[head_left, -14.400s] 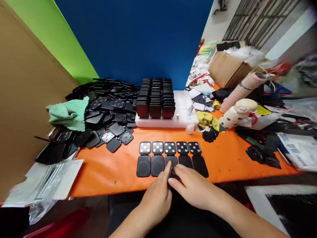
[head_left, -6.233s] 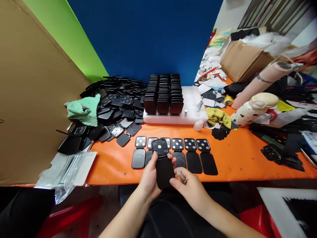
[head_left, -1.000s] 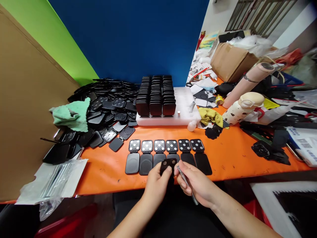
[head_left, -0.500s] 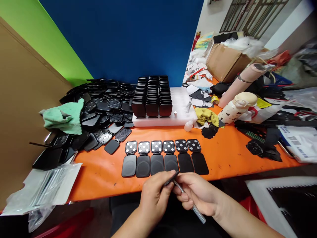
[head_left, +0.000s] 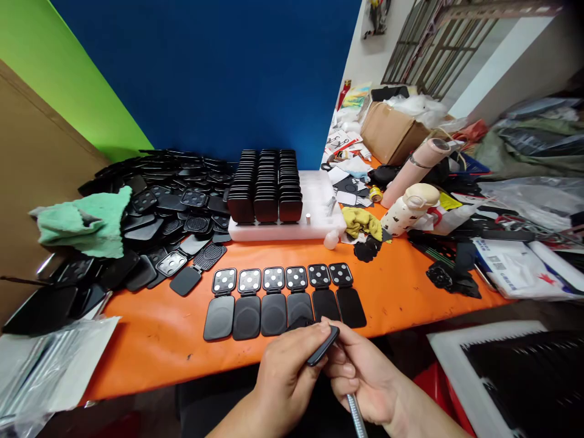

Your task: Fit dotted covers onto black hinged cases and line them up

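My left hand (head_left: 289,374) is closed on a small black hinged case (head_left: 323,348), held tilted above the table's front edge. Its fingers cover part of the case. In my closed right hand (head_left: 367,372) is a silver metal rod with a ridged handle (head_left: 356,417), pointing down toward me. The right fingertips meet the case, and the rod's upper end is hidden by them. Just beyond the hands lies a row of several opened black cases (head_left: 274,313). Their smaller upper halves (head_left: 273,278) carry round silver discs; their lower halves are plain black.
A white foam block (head_left: 287,233) holds upright stacks of black cases (head_left: 266,204). To the left are a heap of black parts (head_left: 173,201) and a green cloth (head_left: 86,225). A yellow cloth (head_left: 362,224), pink flask (head_left: 415,170) and patterned bottle (head_left: 406,210) stand right.
The case in my left hand has turned so more of its flat side shows. The rod's tip, earlier visible at the case, is now hidden. My view has shifted rightward and up.
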The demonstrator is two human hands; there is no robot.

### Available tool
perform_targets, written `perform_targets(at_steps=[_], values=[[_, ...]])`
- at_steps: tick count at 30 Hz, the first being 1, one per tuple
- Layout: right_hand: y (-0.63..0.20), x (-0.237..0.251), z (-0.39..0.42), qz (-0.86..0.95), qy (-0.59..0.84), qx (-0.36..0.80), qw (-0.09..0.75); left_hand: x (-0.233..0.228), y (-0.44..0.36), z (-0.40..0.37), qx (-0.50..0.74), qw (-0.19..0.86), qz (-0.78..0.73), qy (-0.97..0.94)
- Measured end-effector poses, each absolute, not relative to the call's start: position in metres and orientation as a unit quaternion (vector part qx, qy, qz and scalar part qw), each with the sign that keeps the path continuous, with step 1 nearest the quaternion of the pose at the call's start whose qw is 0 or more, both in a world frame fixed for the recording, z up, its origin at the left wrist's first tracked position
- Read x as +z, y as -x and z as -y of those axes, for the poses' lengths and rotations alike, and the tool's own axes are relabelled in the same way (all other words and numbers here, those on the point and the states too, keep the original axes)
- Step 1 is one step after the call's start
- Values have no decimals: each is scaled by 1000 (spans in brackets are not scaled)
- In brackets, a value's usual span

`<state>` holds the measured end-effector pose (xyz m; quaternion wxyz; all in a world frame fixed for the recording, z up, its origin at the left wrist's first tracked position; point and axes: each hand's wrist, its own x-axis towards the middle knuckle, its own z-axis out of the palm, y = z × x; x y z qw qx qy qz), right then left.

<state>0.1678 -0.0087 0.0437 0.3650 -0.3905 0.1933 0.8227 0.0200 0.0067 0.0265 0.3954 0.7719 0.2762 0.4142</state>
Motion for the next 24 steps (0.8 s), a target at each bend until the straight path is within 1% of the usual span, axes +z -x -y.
perform_targets(at_steps=[6, 11, 18, 20, 21, 23, 24], values=[[-176, 41, 16, -190, 381, 820, 383, 26, -25, -7, 408, 413, -244, -777], [-179, 38, 21, -132, 331, 865, 352, 27, -22, -11, 404, 421, -228, -779], [-178, 35, 22, -156, 335, 850, 375, 26, -23, -8, 412, 428, -227, -772], [-181, 33, 21, -72, 361, 844, 390, 24, -27, -8, 420, 456, -282, -732], [-184, 32, 21, 2, 390, 825, 408, 23, -30, -9, 426, 480, -333, -691], [-190, 32, 23, 194, 488, 733, 432, 23, -40, -12, 439, 550, -428, -567], [-194, 32, 24, 291, 542, 665, 424, 22, -46, -15, 442, 591, -452, -501]])
